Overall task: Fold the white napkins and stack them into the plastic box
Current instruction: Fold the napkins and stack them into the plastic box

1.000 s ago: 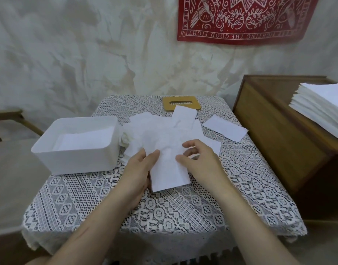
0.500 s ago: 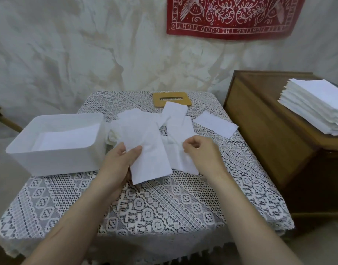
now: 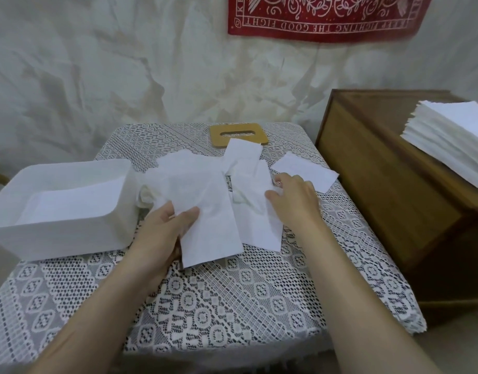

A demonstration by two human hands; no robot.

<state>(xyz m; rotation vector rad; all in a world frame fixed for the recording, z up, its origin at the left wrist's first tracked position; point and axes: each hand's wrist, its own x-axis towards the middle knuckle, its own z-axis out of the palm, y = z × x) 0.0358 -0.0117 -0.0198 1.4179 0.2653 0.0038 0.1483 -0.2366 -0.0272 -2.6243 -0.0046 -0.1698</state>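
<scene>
Plastic box left of loose napkins, wooden lid behind them

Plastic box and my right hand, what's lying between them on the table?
In the head view, the loose white napkins lie between the plastic box and the right hand, with the left hand gripping one folded napkin.

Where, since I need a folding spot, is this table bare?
Bare lace tablecloth lies along the near edge, in front of the loose white paper napkins. A smaller patch sits behind the white plastic box. The middle is crowded.
</scene>
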